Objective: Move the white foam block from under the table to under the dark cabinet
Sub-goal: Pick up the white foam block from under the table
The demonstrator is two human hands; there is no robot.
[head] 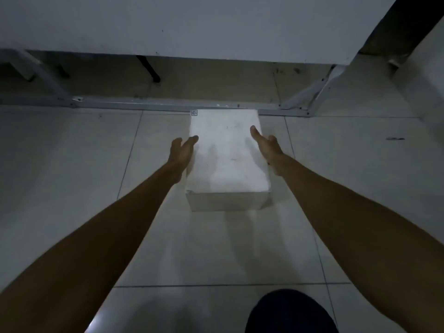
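The white foam block [228, 159] lies lengthwise on the tiled floor, its far end touching the table's grey metal floor bar [144, 105]. A small sticker marks its far left corner. My left hand [181, 155] is pressed flat against the block's left side, thumb at the top edge. On the block's right side my right hand [265, 145] presses in the same way, thumb resting over the top edge. The block is clamped between the two palms. I cannot tell whether it rests on the floor or is slightly raised.
The white tabletop [216, 32] spans the upper view, with slanted metal legs [310, 92] under it. A dark panel [403, 22] rises at the top right. A dark rounded shape [288, 313], probably my knee or foot, sits at the bottom. Pale floor tiles surround the block.
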